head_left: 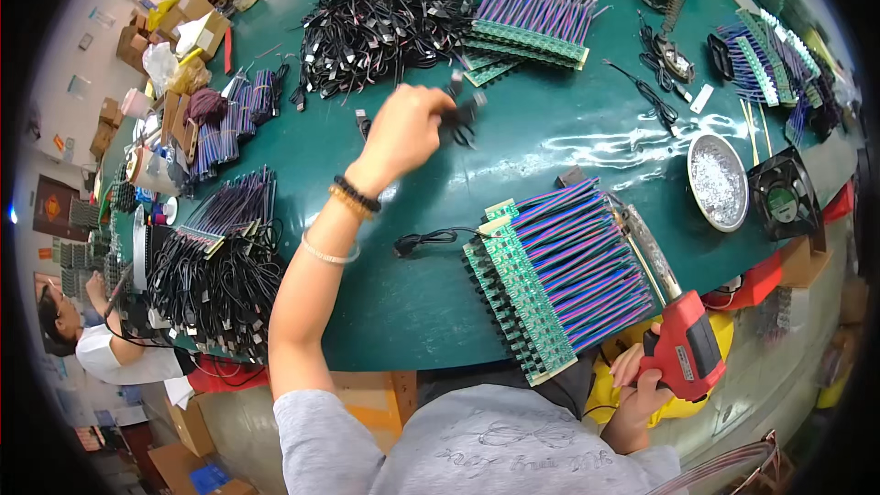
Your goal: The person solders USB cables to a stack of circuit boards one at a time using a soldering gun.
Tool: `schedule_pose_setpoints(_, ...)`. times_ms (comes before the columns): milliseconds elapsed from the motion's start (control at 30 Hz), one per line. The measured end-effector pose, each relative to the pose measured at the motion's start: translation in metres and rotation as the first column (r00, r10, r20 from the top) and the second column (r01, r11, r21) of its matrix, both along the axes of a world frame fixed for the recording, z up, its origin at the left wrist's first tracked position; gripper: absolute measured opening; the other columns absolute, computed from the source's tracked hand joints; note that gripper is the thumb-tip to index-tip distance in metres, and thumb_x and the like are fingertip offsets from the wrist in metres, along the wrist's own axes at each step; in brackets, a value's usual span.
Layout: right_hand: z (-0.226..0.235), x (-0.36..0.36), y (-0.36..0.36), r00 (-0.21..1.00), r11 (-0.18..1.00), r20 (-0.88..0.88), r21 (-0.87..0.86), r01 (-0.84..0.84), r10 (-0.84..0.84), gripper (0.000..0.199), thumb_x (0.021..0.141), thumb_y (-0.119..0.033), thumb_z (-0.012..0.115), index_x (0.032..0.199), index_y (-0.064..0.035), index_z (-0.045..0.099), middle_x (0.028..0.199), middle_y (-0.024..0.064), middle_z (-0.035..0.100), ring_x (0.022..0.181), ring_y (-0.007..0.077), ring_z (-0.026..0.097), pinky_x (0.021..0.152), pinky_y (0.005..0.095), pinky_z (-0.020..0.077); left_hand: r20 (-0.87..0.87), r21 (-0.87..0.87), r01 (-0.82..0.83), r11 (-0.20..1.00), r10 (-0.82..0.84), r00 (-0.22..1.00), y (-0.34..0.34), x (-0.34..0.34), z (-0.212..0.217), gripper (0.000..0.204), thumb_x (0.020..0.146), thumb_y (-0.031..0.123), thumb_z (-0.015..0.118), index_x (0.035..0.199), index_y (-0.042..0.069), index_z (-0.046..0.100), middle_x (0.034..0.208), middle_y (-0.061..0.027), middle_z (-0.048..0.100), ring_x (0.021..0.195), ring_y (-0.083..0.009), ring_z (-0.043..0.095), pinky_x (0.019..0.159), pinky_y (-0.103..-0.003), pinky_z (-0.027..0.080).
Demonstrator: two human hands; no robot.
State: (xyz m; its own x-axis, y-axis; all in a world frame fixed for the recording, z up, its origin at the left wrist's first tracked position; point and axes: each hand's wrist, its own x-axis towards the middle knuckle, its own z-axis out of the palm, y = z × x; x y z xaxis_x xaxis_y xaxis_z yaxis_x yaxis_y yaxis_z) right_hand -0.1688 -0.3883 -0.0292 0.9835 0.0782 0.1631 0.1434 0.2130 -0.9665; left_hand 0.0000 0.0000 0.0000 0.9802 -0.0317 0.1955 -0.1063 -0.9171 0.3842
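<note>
My left hand reaches over the table with fingers closed on a small bundled black cable, blurred by motion. My right hand, low at the table's front edge, grips a red and black soldering gun whose metal barrel points up and away. Between the hands lies a green circuit board panel with rows of blue, pink and dark wires running right from it. A coiled black cable runs to the panel's upper left corner. The soldering gun's barrel lies just right of the wire ends.
Beyond my left hand is a heap of black cables, beside wired green panels. More black cables pile at the left. At right stand a round bowl of shiny bits and a black fan. A co-worker sits at far left.
</note>
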Motion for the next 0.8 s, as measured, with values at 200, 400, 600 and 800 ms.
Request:
schedule_pose_setpoints(200, 0.004, -0.002, 0.003, 0.999, 0.999, -0.035, 0.009, 0.034, -0.034, 0.067, 0.095, -0.044, 0.056, 0.134, 0.0072, 0.037, 0.053, 0.0014, 0.043, 0.043, 0.0116, 0.042, 0.048, 0.0263, 0.0409, 0.379, -0.020, 0.002, 1.000, 0.005, 0.925, -0.008, -0.047, 0.009, 0.025, 0.074, -0.007, 0.054, 0.093, 0.004, 0.066, 0.099, -0.0136, 0.064, 0.097, -0.0327, 0.059, 0.085, -0.040, 0.049)
schedule_pose_setpoints(400, 0.004, -0.007, 0.001, 1.000, 0.999, 0.012, 0.034, -0.017, 0.017, 0.065, 0.096, -0.043, 0.056, 0.135, 0.0055, 0.037, 0.053, 0.0012, 0.042, 0.043, 0.0111, 0.042, 0.048, 0.0260, 0.0407, -0.104, 0.055, -0.425, 0.903, 0.429, 0.897, 0.012, -0.033, 0.008, 0.034, 0.096, 0.036, 0.052, 0.096, 0.004, 0.065, 0.079, -0.0182, 0.068, 0.071, -0.0420, 0.064, 0.068, -0.049, 0.050)
schedule_pose_setpoints(600, 0.005, -0.011, -0.001, 1.000, 0.999, 0.009, 0.046, 0.007, -0.007, 0.063, 0.097, -0.042, 0.054, 0.134, 0.0053, 0.037, 0.054, 0.0013, 0.043, 0.043, 0.0112, 0.042, 0.048, 0.0260, 0.0413, 0.032, -0.479, -0.320, 0.817, 0.380, 0.924, 0.008, -0.031, 0.008, 0.021, 0.092, 0.021, 0.064, 0.086, 0.001, 0.060, 0.073, -0.0121, 0.067, 0.070, -0.0215, 0.070, 0.061, -0.033, 0.054)
schedule_pose_setpoints(800, 0.008, -0.011, -0.004, 1.000, 0.999, -0.003, 0.045, 0.020, -0.019, 0.062, 0.097, -0.042, 0.053, 0.135, 0.0051, 0.036, 0.054, 0.0013, 0.043, 0.043, 0.0108, 0.042, 0.048, 0.0261, 0.0412, 0.411, -0.746, 0.055, 0.664, 0.394, 0.822, -0.014, -0.071, 0.069, 0.014, 0.097, 0.005, 0.054, 0.110, 0.000, 0.053, 0.083, -0.0100, 0.068, 0.059, -0.0088, 0.057, 0.054, -0.021, 0.046)
